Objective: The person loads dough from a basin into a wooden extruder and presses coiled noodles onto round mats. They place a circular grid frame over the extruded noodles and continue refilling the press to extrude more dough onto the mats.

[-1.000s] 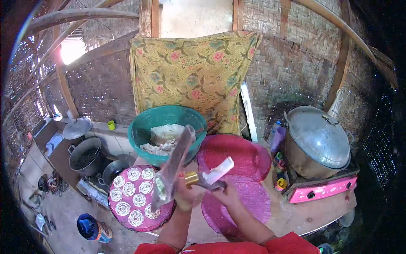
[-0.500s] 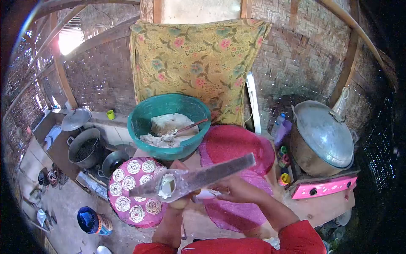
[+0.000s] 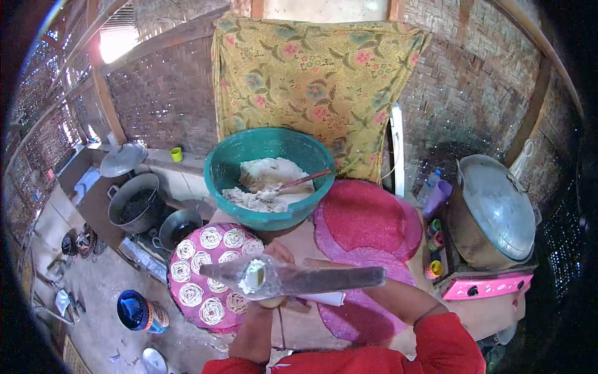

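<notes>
A long wooden dough press [image 3: 339, 278] lies level in front of me. White dough [image 3: 254, 277] fills the round hole in its wider part. My left hand [image 3: 279, 253] is wrapped around that part, fingers at its far side. Behind the press's long arm, my right hand [image 3: 330, 263] is mostly covered, so its fingers do not show. A white piece [image 3: 330, 298] sticks out below the arm, its kind unclear. Under the press, to the left, is a round pink tray [image 3: 194, 240] bearing several white noodle-like nests [image 3: 190, 294].
A green basin [image 3: 218, 209] of white dough with a wooden-handled utensil stands behind. Pink perforated sheets [image 3: 367, 218] lie to the right. A large lidded pot [image 3: 476, 227] sits on a pink stove [image 3: 486, 287]. Dark pots [image 3: 134, 199] stand left, a blue bucket [image 3: 134, 311] on the floor.
The view has shifted, so the surroundings sit further right. The press's long arm has swung down to near level, and my right hand is now more hidden behind it.
</notes>
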`<state>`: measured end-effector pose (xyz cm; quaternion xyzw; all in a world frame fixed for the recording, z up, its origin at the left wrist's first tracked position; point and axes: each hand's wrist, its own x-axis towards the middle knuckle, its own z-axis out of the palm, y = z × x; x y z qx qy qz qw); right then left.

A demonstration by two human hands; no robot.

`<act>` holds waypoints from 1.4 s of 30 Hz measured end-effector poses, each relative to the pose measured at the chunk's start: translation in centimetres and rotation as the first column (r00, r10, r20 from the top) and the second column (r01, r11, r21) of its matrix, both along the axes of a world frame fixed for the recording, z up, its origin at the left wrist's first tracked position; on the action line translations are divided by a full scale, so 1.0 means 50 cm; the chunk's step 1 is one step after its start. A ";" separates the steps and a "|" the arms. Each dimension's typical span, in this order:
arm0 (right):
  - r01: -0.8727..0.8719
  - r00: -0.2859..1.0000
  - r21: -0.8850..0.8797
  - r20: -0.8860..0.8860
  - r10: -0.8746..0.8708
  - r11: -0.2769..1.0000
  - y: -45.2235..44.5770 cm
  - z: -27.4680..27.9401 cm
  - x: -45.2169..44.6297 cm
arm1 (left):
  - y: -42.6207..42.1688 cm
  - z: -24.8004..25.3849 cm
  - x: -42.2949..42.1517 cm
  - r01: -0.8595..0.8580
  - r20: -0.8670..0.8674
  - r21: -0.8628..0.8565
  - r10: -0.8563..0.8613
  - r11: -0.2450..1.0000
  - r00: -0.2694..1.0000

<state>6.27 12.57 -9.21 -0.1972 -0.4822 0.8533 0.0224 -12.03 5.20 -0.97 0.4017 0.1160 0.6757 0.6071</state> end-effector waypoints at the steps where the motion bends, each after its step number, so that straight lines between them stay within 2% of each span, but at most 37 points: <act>1: 0.070 0.997 0.028 -0.039 -0.068 0.997 -0.011 0.007 0.003 | 0.008 -0.009 0.001 -0.082 -0.127 0.116 0.097 0.990 0.987; 2: 0.140 0.988 0.053 -0.079 -0.136 0.989 -0.019 0.009 0.005 | 0.012 -0.018 0.001 -0.146 -0.239 0.239 0.204 0.960 0.949; 3: 0.143 0.987 0.050 -0.078 -0.139 0.988 -0.017 0.007 0.003 | 0.008 -0.020 -0.010 0.058 -0.104 0.041 -0.054 0.997 0.993; 4: 0.079 0.985 0.406 0.106 -0.133 0.910 -0.012 0.007 0.000 | 0.012 -0.029 -0.015 0.061 -0.104 0.040 -0.056 0.997 0.993; 6: -0.060 0.942 0.690 0.278 -0.187 0.721 -0.015 0.033 -0.007 | 0.023 -0.053 -0.021 0.044 -0.081 0.123 -0.034 0.991 0.996; 7: 0.048 0.967 0.579 0.176 -0.182 0.814 -0.036 0.077 -0.012 | 0.025 -0.046 -0.027 0.163 0.042 0.081 -0.167 0.983 0.985; 8: 0.142 0.979 0.442 0.070 -0.192 0.886 -0.047 0.100 -0.015 | 0.024 -0.042 -0.028 0.163 0.041 0.079 -0.167 0.983 0.985; 9: 0.143 0.979 0.441 0.070 -0.193 0.886 -0.040 0.077 -0.015 | 0.024 -0.039 -0.028 0.068 -0.008 0.115 -0.067 0.991 0.998; 11: 0.083 0.942 0.561 0.226 -0.248 0.824 -0.022 0.024 -0.015 | 0.017 -0.026 -0.033 -0.027 -0.054 0.157 0.036 0.987 0.998; 12: 0.082 0.942 0.563 0.225 -0.248 0.822 -0.016 0.017 -0.009 | 0.012 -0.017 -0.038 -0.020 -0.006 0.197 0.022 0.980 1.000; 14: 0.139 0.962 0.343 0.175 -0.209 0.929 -0.011 0.045 -0.007 | -0.002 -0.005 -0.053 -0.018 0.071 0.263 -0.001 0.965 0.997; 15: 0.031 0.963 0.494 0.219 -0.159 0.869 0.014 0.087 -0.001 | -0.014 -0.005 -0.064 -0.027 0.078 0.266 0.006 0.964 0.997; 17: 0.116 0.934 0.647 0.188 -0.305 0.753 0.068 0.171 -0.003 | -0.042 -0.016 -0.083 -0.043 0.055 0.236 0.031 0.971 0.998; 19: 0.249 0.929 0.654 0.047 -0.367 0.715 0.147 0.229 -0.024 | -0.067 -0.040 -0.088 -0.057 0.000 0.143 0.058 0.988 0.998; 21: 0.332 0.932 0.617 -0.101 -0.347 0.714 0.240 0.252 -0.074 | -0.077 -0.069 -0.083 -0.070 -0.073 0.027 0.072 0.997 0.995; 23: 0.503 0.803 0.724 -0.189 -0.566 0.472 0.316 0.252 -0.149 | -0.075 -0.090 -0.066 -0.085 -0.129 -0.077 0.075 0.993 0.989; 24: 0.497 0.810 0.726 -0.192 -0.554 0.475 0.349 0.233 -0.157 | -0.070 -0.104 -0.059 -0.095 -0.149 -0.121 0.077 0.988 0.986; 25: 0.129 0.768 0.990 -0.063 -0.637 0.059 0.384 0.212 -0.162 | -0.064 -0.116 -0.054 -0.095 -0.170 -0.158 0.067 0.983 0.983; 26: -0.339 0.666 0.882 -0.020 -0.746 -0.327 0.401 0.210 -0.165 | -0.057 -0.127 -0.049 -0.103 -0.185 -0.189 0.068 0.977 0.980; 28: -0.729 0.533 0.658 0.375 -0.758 -0.188 0.416 0.206 -0.133 | -0.047 -0.141 -0.041 -0.111 -0.205 -0.229 0.064 0.967 0.977; 31: -0.725 0.544 0.669 0.408 -0.733 -0.166 0.493 0.144 -0.096 | -0.028 -0.162 -0.032 -0.123 -0.224 -0.272 0.061 0.955 0.973; 34: -0.671 0.620 0.738 0.502 -0.604 -0.075 0.491 0.219 -0.101 | -0.004 -0.180 -0.021 -0.125 -0.227 -0.308 0.055 0.943 0.972; 36: -0.745 0.608 0.610 0.454 -0.651 -0.270 0.484 0.287 -0.113 | 0.010 -0.187 -0.016 -0.126 -0.221 -0.321 0.055 0.939 0.974; 37: -0.748 0.609 0.605 0.461 -0.645 -0.274 0.484 0.300 -0.120 | 0.018 -0.185 -0.020 -0.133 -0.222 -0.322 0.062 0.937 0.973; 39: -0.681 0.693 0.632 0.396 -0.602 -0.369 0.490 0.312 -0.131 | 0.025 -0.190 -0.018 -0.136 -0.220 -0.334 0.063 0.933 0.973; 40: -0.681 0.695 0.630 0.396 -0.601 -0.373 0.494 0.307 -0.137 | 0.033 -0.190 -0.021 -0.138 -0.220 -0.336 0.065 0.932 0.973; 42: -0.757 0.628 0.511 0.398 -0.669 -0.407 0.498 0.290 -0.150 | 0.043 -0.196 -0.023 -0.146 -0.220 -0.344 0.072 0.928 0.973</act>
